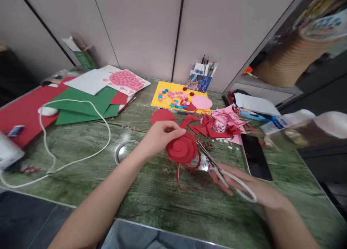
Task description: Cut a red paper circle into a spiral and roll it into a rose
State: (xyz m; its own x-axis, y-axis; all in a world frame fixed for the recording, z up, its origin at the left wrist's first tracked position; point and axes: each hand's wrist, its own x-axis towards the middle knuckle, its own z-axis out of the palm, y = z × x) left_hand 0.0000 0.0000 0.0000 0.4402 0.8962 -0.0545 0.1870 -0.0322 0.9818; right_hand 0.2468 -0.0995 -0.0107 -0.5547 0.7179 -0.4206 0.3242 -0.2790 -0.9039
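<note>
Our left grip (165, 137) is narrow, pinching a red paper spiral (179, 148) between thumb and fingers near the centre of the frame. Our right grip (239, 173), right of and below it, is closed around scissors (212, 162) with pale handles; the blades point up and left, their tips beside the spiral's right edge, though we cannot tell whether they touch it. A thin red strip hangs below the spiral.

Just behind our left grip we see a red paper disc (161, 116), and to its right a heap of red scraps (199, 127), partly on pink paper (237, 137). A dark phone (257, 157) lies right of the heap. Left of centre, a ring (117, 155) sits on the green surface (151, 202), near a looped white cable (109, 133). Farther back, small coloured balls dot a yellow sheet (176, 88), while green sheets (81, 104) overlap a red sheet (24, 109) at upper left.
</note>
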